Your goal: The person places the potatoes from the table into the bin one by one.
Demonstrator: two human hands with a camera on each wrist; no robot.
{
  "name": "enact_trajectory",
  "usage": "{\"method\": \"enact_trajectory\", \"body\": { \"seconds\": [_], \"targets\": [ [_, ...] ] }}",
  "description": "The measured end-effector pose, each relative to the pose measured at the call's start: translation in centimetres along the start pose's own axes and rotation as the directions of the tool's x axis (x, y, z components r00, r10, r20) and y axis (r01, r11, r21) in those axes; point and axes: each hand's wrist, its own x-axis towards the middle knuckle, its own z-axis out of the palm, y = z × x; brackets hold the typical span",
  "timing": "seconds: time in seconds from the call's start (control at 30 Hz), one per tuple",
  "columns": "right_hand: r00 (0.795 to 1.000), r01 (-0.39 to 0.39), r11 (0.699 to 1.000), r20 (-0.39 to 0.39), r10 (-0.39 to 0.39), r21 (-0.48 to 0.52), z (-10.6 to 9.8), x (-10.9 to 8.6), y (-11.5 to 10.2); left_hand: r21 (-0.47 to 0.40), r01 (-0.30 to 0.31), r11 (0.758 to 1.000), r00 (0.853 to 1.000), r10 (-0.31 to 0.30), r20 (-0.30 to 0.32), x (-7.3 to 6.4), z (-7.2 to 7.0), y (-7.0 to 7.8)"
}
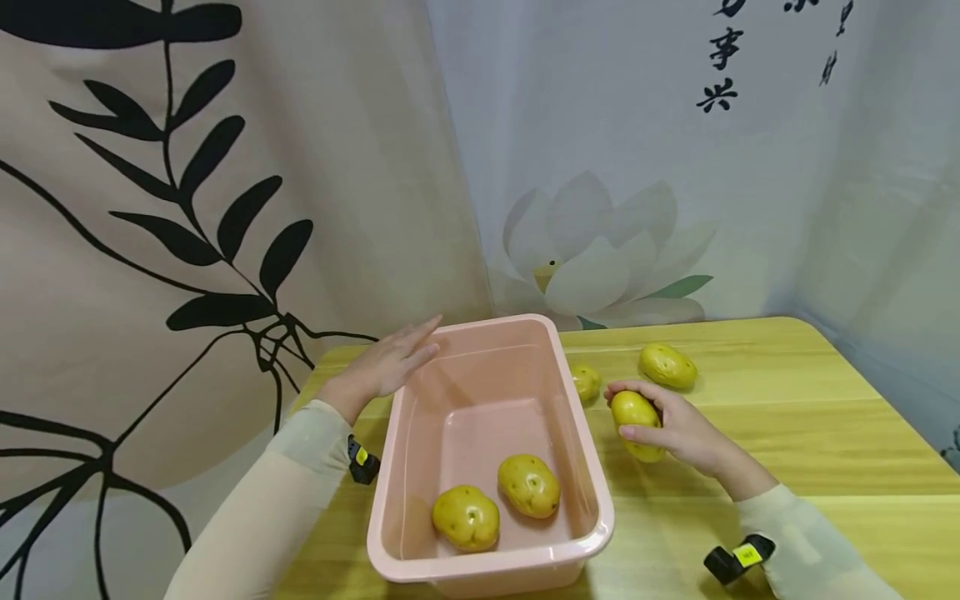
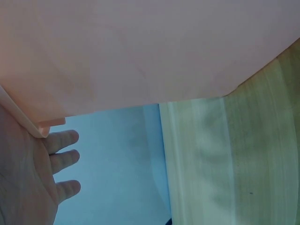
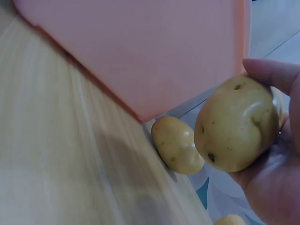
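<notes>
My right hand (image 1: 678, 425) grips a yellow potato (image 1: 633, 412) just right of the pink bin, thumb on its near side and fingers round the far side. In the right wrist view this potato (image 3: 239, 124) is raised beside the bin's outer wall (image 3: 154, 51). My left hand (image 1: 386, 367) rests on the far left rim of the pink bin (image 1: 491, 571), fingers straight. The left wrist view shows its fingertips (image 2: 65, 161) past the rim. Inside the bin lie two potatoes, one potato (image 1: 467, 518) at the near left and another potato (image 1: 529, 486) right of it.
A potato (image 1: 585, 382) sits against the bin's right side, partly hidden by its rim. Another potato (image 1: 667, 367) lies farther right, beyond my right hand. The wooden table (image 1: 825, 450) ends at a printed curtain (image 1: 360, 167) behind it.
</notes>
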Motion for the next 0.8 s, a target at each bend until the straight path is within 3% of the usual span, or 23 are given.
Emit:
{"method": "enact_trajectory", "body": {
  "seconds": [0.57,0.8],
  "targets": [
    [0.995,0.073,0.985,0.051,-0.082,0.154,-0.1,-0.2,-2.5,-0.002,-0.023,1.000,1.000,0.023,-0.015,-0.1,0.0,-0.1],
    [0.992,0.106,0.979,0.051,-0.116,0.173,0.0,-0.2,-3.1,-0.011,-0.022,1.000,1.000,0.022,-0.009,-0.1,0.0,-0.2]
  ]
}}
